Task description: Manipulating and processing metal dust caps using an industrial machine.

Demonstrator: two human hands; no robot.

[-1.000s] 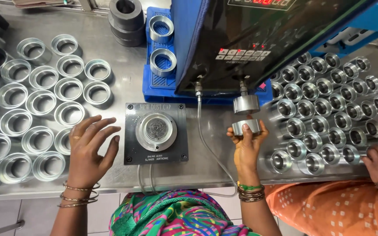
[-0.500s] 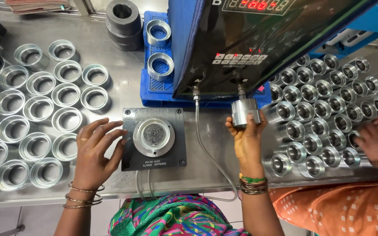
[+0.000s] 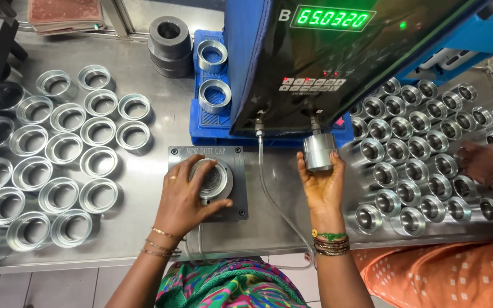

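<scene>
My right hand (image 3: 322,183) holds a small steel cylinder (image 3: 318,152) upright, pushed up against a probe (image 3: 316,123) that hangs from the dark gauge unit (image 3: 320,63). My left hand (image 3: 185,197) rests with curled fingers on a round metal part (image 3: 212,178) that sits in the square grey fixture plate (image 3: 207,183). A clear tube (image 3: 269,188) runs down from the gauge's second fitting between my hands.
Several wide metal rings (image 3: 64,149) lie on the steel table at the left. Several steel cups (image 3: 412,154) fill the right side, where another person's hand (image 3: 480,162) reaches in. A blue tray (image 3: 201,120) with two rings (image 3: 213,74) and a dark collar (image 3: 169,37) stand behind.
My right hand has raised the cylinder up to the gauge's probe. My left hand has moved from beside the fixture onto the round part. The other person's hand has come further in over the cups.
</scene>
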